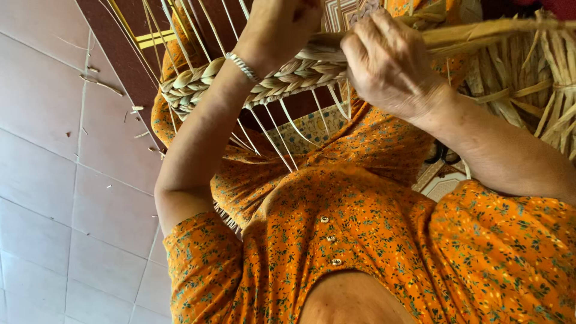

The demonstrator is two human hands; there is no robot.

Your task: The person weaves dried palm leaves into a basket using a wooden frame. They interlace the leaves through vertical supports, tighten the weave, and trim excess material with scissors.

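Working a braided straw band (264,81), held slantwise above the chest of an orange flowered dress (360,240). Gripping the band's upper, unfinished end with the left hand (282,27), fingers curled shut over the plait, the top of the hand cut off by the frame edge. Wearing a thin silver bracelet (242,66) on that wrist, just in front of the band's middle. Clenching the right hand (387,63) into a fist just right of the band's upper end, closed tight around flat unbraided stalks (480,33) that run from the band off to the right. Trailing thin loose straw ends (270,141) from the band's lower edge, fanned down over the dress; more of them sticking up from its upper edge. Ending, at the band's lower left tip, over the edge of a dark red strip (120,54) on the ground. Lying well right of the band, behind the right forearm: a bundle of dried straw (540,78). Spread left of the band: pale tiled floor (60,180), strewn near the red strip with short straw scraps (102,84). Below the band, down the front of the dress, a short row of small buttons (329,238).
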